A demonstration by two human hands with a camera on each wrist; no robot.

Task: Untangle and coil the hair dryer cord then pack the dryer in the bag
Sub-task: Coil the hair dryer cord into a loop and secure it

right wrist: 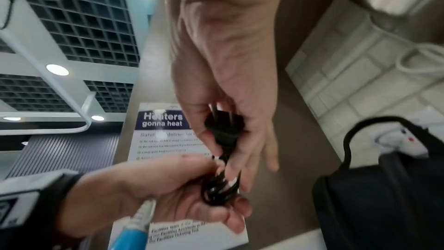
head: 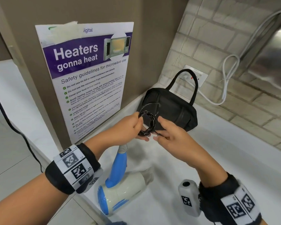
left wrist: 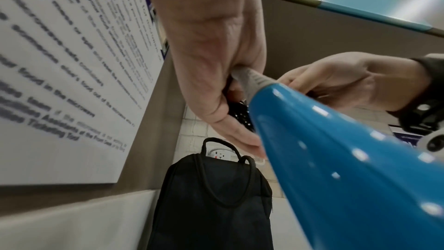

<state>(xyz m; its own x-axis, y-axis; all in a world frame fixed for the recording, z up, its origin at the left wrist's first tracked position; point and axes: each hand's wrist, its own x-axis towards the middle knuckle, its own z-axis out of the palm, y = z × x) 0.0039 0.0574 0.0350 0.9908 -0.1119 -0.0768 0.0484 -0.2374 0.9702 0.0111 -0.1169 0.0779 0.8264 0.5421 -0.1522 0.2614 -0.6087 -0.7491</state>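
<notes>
One hair dryer (head: 120,189), one coiled black cord (head: 147,125), one black bag (head: 170,109), two hands, one poster (head: 88,75), perhaps one wall socket (head: 195,77)

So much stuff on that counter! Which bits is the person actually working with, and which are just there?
In use: the black cord coiled in the left hand; its plug in the right hand; the hair dryer; the black bag.

Just there: microwave poster, wall socket, white cable.
</notes>
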